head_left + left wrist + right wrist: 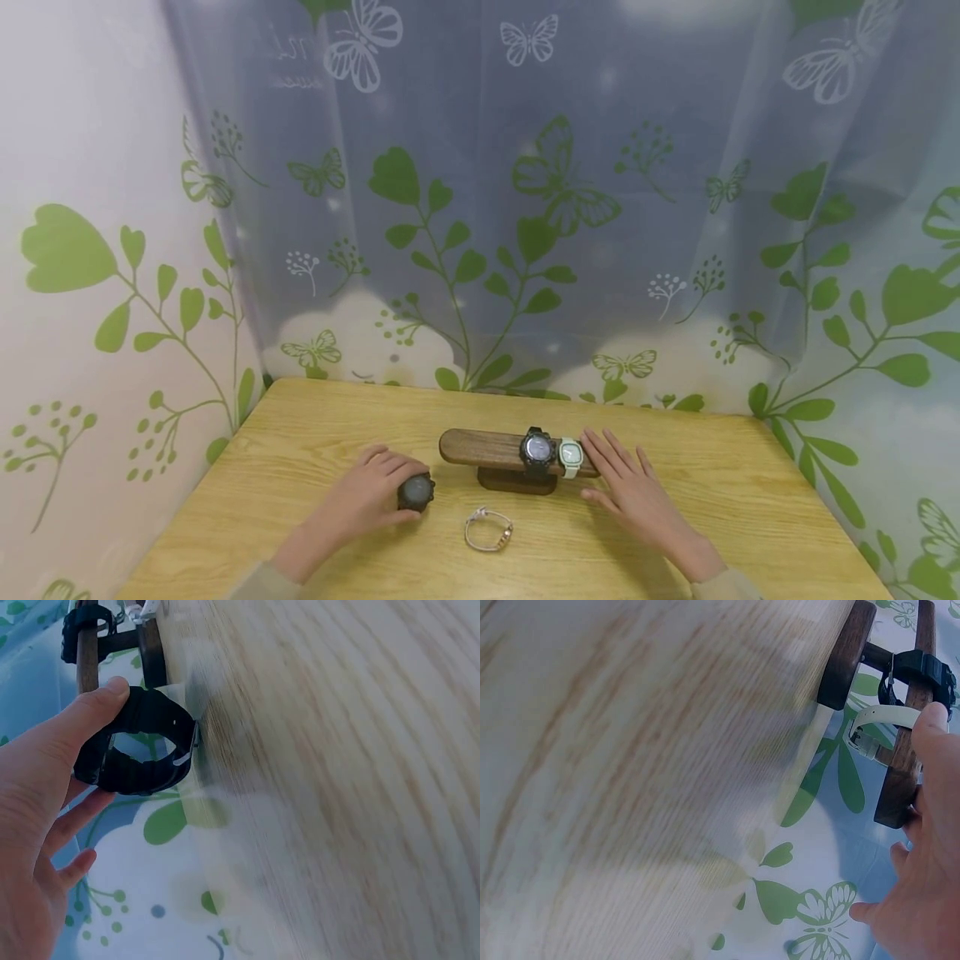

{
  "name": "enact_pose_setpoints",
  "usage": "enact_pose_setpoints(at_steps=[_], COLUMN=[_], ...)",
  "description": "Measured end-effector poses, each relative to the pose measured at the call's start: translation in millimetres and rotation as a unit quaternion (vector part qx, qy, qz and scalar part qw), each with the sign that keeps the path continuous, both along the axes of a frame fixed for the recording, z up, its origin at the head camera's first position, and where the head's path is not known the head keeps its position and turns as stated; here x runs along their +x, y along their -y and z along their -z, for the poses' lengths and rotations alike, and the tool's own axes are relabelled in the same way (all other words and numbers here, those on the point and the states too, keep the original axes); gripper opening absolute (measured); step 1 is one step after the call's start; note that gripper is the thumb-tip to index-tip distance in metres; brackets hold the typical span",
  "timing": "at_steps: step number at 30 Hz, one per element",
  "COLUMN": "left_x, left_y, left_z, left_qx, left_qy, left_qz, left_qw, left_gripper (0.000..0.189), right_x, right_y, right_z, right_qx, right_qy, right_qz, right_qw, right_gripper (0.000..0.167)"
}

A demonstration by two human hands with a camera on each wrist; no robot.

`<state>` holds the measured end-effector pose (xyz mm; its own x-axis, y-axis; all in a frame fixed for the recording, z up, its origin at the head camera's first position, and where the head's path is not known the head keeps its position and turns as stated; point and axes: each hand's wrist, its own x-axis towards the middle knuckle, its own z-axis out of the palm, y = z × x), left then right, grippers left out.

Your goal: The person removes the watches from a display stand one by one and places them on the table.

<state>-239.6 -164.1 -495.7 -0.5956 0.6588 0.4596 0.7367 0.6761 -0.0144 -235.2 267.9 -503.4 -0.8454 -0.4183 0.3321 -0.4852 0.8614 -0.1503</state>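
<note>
My left hand (367,493) holds a black watch (416,492) at the left of the table. In the left wrist view the thumb lies on one side of the watch's closed strap (150,712) and the fingers on the other. A dark wooden watch stand (480,448) bears a second black watch (537,450) and a pale green watch (571,457) near its right end. There my right hand (637,497) rests with fingers straight, beside the green watch. The right wrist view has the right thumb (933,724) against the green watch's pale strap (889,714).
A thin bracelet (488,530) with small beads lies on the wooden table (360,417) in front of the stand, between the hands. Behind the table hangs a curtain (480,208) with printed leaves and butterflies.
</note>
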Motion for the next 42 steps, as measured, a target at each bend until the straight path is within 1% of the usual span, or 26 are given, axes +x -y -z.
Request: enact_pose_setpoints(at_steps=[5, 13, 17, 20, 23, 27, 30, 36, 42], left_x=[1.5, 4.8, 5.6, 5.2, 4.5, 3.8, 4.0, 6.2, 6.0], left_y=[-8.6, -21.2, -26.2, -29.9, -32.7, -35.9, -37.5, -38.2, -36.3], left_z=[-0.2, 3.2, 6.6, 10.0, 12.6, 15.0, 16.1, 16.7, 18.1], left_qx=[0.0, 0.004, 0.0, -0.01, -0.018, -0.025, -0.027, -0.03, -0.022], left_qy=[0.024, 0.065, 0.072, 0.077, 0.081, 0.065, 0.061, 0.098, 0.12], left_qz=[0.004, 0.015, 0.021, 0.015, 0.008, 0.014, 0.02, 0.01, 0.007], left_qw=[0.9997, 0.9977, 0.9972, 0.9969, 0.9965, 0.9975, 0.9976, 0.9946, 0.9925], left_gripper=[0.061, 0.059, 0.057, 0.057, 0.056, 0.055, 0.054, 0.053, 0.053], right_x=[1.4, 0.4, 0.8, 1.1, 1.5, 1.6, 1.5, 1.6, 1.2], right_y=[1.2, 0.6, 0.9, 0.5, 0.2, 0.8, 1.0, 0.8, 0.7], right_z=[-1.4, -1.6, -1.1, -0.7, -0.7, -1.5, -2.0, -3.0, -2.7], right_qx=[-0.001, 0.003, 0.0, -0.001, -0.002, -0.002, -0.003, -0.005, 0.0], right_qy=[-0.004, 0.015, 0.001, -0.012, -0.015, -0.01, -0.009, -0.002, 0.004], right_qz=[-0.002, 0.004, -0.001, -0.004, -0.005, -0.006, -0.006, -0.005, -0.003], right_qw=[1.0, 0.9999, 1.0, 0.9999, 0.9999, 0.9999, 0.9999, 1.0, 1.0], right_gripper=[0.084, 0.082, 0.083, 0.084, 0.084, 0.084, 0.083, 0.082, 0.082])
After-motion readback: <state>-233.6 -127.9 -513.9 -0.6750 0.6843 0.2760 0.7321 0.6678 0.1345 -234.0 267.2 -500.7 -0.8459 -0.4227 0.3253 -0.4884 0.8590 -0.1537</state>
